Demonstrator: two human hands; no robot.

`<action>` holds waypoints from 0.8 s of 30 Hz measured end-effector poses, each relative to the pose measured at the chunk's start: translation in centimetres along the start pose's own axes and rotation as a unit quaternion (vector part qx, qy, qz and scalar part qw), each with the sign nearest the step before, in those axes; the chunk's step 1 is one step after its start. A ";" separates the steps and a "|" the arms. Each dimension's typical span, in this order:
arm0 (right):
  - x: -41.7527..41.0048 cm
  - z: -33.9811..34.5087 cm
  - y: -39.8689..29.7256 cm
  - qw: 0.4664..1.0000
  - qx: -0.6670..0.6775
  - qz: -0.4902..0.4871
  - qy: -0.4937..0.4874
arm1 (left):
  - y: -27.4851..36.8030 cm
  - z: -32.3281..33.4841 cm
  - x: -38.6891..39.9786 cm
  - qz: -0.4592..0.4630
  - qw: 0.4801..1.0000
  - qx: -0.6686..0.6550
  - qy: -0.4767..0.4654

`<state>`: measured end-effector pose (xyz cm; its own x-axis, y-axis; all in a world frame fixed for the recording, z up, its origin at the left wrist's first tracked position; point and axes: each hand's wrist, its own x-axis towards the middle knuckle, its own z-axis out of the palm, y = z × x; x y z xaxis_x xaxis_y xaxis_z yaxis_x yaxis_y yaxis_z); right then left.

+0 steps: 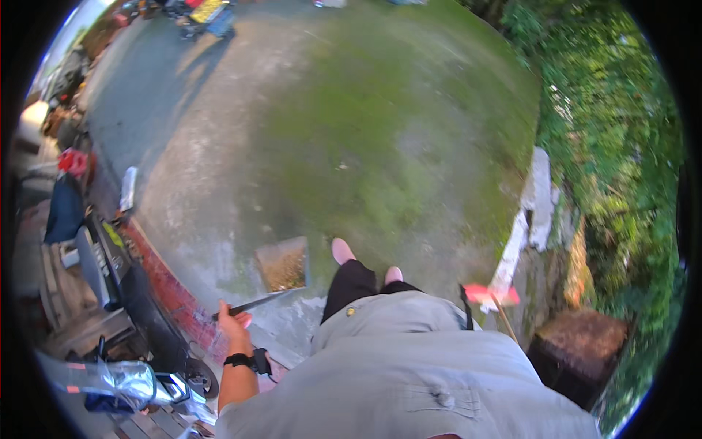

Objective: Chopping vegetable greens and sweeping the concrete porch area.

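My left hand (235,322), with a black strap and a small device at the wrist, grips the dark handle (258,305) of a long-handled dustpan. The pan (296,245) is low over the concrete ground ahead of my left foot; whether it touches the ground I cannot tell. Brown loose debris (284,270) covers much of its inside. My right hand is out of view. At my right side, a broom with a red head (493,294) and a thin wooden handle (505,320) shows partly, its upper end hidden by my body.
Mossy concrete (351,137) spreads ahead, bounded by a broken pale kerb (540,192) and green plants (614,137) on the right. A rusty-topped block (581,335) stands nearby. Left are a red ledge (175,285), a motor scooter (148,307) and clutter. A loaded cart (205,16) stands far ahead.
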<state>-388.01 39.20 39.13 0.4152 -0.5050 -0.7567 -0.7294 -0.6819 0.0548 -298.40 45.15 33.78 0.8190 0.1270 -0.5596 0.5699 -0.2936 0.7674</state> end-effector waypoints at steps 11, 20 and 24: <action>24.9 -0.5 7.5 0.827 0.494 0.229 0.141 | -2.3 -2.4 -2.9 -0.059 0.994 -0.036 0.085; 33.0 -10.1 4.6 0.463 0.779 0.411 0.102 | -5.5 -2.6 -0.8 -0.085 0.990 -0.071 0.088; 36.4 -29.8 -2.7 0.661 0.698 0.267 0.066 | -6.7 -2.7 1.8 -0.111 0.979 -0.098 0.141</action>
<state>-354.73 6.91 30.90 -0.1275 -0.5809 -0.8039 -0.5436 0.7189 -0.4333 -300.55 49.86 28.50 0.6435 0.4316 -0.6321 0.7152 -0.0449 0.6975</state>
